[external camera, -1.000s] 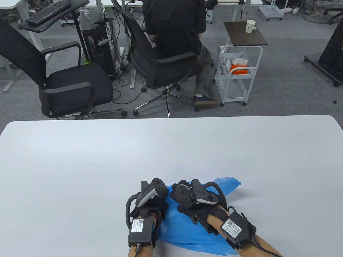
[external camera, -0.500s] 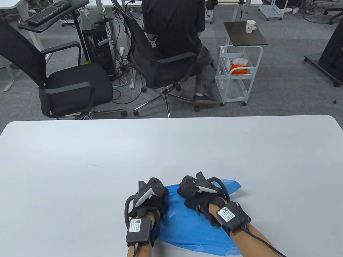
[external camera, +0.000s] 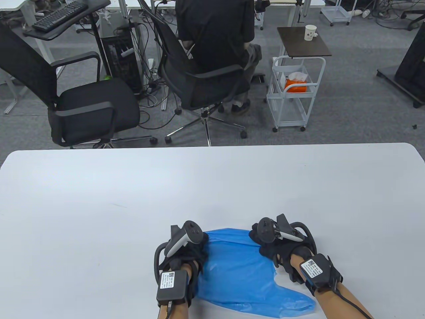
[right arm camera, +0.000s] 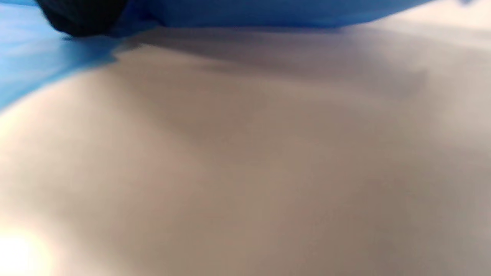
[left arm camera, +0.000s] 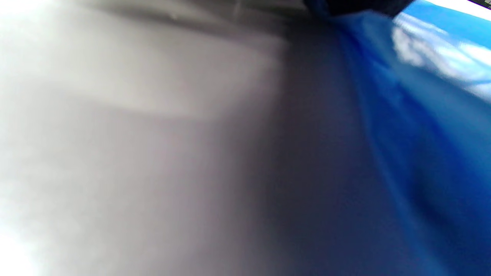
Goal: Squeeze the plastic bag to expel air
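Note:
A blue plastic bag [external camera: 239, 265] lies flat on the white table [external camera: 132, 199] near its front edge. My left hand [external camera: 196, 247] rests on the bag's far left edge and presses it down. My right hand [external camera: 265, 247] presses on the bag's far right corner. The trackers hide most of the fingers in the table view. The left wrist view shows the bag [left arm camera: 422, 134] close up with a dark fingertip [left arm camera: 356, 5] on it. The right wrist view shows the bag [right arm camera: 46, 61] under a dark fingertip [right arm camera: 80, 17], with bare table beside it.
The bag's near end reaches close to the table's front edge [external camera: 298, 307]. Beyond the far edge are a black office chair [external camera: 89, 106], a seated person [external camera: 215, 40] and a white cart [external camera: 292, 93].
My right hand has slid to the right across the bag, from its middle to its right corner. The bag lies flatter. My left hand has stayed in place.

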`<state>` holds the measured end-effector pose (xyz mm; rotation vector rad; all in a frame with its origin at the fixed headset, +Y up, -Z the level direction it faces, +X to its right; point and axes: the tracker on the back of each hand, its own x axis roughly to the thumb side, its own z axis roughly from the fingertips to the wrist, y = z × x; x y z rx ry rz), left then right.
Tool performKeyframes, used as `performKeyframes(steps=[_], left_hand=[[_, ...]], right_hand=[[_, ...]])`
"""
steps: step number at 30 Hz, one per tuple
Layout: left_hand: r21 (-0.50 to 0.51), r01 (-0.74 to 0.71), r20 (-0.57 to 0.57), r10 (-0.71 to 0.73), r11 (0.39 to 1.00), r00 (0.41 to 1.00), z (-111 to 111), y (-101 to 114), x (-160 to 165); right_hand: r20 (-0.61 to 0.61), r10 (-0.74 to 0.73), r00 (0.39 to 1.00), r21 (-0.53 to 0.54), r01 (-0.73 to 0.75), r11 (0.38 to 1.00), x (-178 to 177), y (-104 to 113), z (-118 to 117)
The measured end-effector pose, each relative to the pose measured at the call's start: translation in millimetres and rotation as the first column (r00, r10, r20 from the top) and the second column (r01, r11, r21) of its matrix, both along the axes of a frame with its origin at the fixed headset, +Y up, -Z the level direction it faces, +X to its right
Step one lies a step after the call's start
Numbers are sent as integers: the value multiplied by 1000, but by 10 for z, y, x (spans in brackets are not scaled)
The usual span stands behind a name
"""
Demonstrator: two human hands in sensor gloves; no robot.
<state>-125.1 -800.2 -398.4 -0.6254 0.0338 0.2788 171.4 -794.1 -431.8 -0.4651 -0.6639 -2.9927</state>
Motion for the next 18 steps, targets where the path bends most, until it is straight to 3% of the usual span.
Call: performKeyframes(steps=[18], left_hand=[[-6,-8,-5,8,1000,1000,12,-7,-16]], right_hand=[[186,-73,980,28,69,997,911,-22,-27]])
